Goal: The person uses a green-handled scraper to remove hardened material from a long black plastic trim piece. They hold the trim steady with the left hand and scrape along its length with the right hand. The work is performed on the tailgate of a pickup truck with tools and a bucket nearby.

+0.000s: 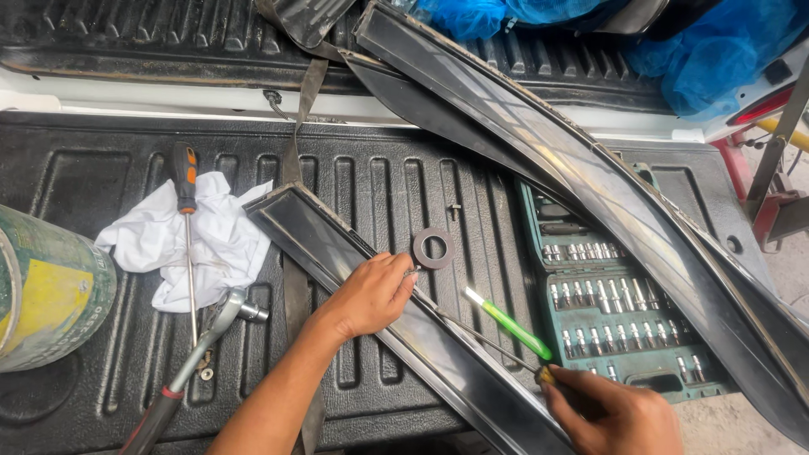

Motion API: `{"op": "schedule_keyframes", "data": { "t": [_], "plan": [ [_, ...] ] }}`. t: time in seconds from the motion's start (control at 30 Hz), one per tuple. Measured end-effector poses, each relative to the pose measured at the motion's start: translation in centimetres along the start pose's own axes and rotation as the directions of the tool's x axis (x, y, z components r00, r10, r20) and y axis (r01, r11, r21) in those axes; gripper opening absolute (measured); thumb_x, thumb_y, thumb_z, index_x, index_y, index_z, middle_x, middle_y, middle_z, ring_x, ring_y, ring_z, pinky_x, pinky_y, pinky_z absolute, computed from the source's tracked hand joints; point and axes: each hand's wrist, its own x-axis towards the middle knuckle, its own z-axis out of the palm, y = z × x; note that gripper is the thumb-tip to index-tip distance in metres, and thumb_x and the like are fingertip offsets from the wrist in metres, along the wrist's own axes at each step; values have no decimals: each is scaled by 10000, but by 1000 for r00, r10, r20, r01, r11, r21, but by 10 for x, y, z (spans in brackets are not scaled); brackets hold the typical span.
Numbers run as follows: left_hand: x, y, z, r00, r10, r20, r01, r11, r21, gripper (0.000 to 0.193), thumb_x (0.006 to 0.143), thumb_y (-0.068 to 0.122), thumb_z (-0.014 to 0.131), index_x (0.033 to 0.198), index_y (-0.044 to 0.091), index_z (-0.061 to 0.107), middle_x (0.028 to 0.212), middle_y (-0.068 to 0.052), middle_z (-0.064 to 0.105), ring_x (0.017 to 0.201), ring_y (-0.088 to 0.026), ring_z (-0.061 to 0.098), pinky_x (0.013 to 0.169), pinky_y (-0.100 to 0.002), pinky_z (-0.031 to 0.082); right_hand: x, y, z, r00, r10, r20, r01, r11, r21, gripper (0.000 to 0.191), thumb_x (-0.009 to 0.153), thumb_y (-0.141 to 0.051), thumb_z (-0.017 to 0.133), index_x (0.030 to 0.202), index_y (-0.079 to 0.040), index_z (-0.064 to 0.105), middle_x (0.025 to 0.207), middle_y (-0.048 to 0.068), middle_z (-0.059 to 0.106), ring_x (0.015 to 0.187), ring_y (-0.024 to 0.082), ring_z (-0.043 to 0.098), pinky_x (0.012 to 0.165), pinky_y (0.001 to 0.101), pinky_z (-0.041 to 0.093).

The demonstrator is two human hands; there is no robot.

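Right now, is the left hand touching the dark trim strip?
Touching. The head view shows the left hand resting with its fingers pressed on the dark trim strip, no gap visible between them.

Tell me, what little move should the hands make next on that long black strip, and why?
Probably ease the thin tool a bit further along the strip. The right hand grips its handle, and its tip lies by the left hand, which presses the strip down on the black ribbed bed. So the strip looks steadied for working the edge there.
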Motion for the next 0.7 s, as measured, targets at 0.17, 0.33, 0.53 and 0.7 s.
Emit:
{"op": "schedule_keyframes", "data": {
  "t": [0.17,0.33,0.53,0.7],
  "plan": [
    [5,0,3,996,65,-56,-65,998,5,203,991,200,560,907,17,536,811,-172,621,847,-370,599,775,-481,478,7,-4,-1,984,-100,-149,123,981,152,309,731,-322,908,1022,-232,857,796,35,852,712,133,835,759,279,647],
    [10,1,6,998,43,-48,-44,999,-19,175,979,188,570,918,25,560,797,-164,626,852,-358,614,769,-473,483,10,-1,1,992,-31,-123,59,972,229,317,733,-308,909,1030,-215,851,784,51,855,698,144,846,735,288,648],
    [10,2,3,998,41,-40,-41,999,-4,172,962,177,579,891,21,570,791,-149,637,832,-331,605,757,-459,487,15,1,0,988,-110,-107,140,932,334,266,735,-286,880,967,-162,846,765,56,865,667,151,794,678,285,648],
    [10,2,3,998,51,-37,-50,999,20,177,957,174,585,883,15,562,795,-150,629,826,-334,592,758,-460,484,16,2,-4,983,-122,-138,148,970,192,277,770,-312,889,999,-162,846,723,87,819,619,164,745,628,303,613]
  ]
}}
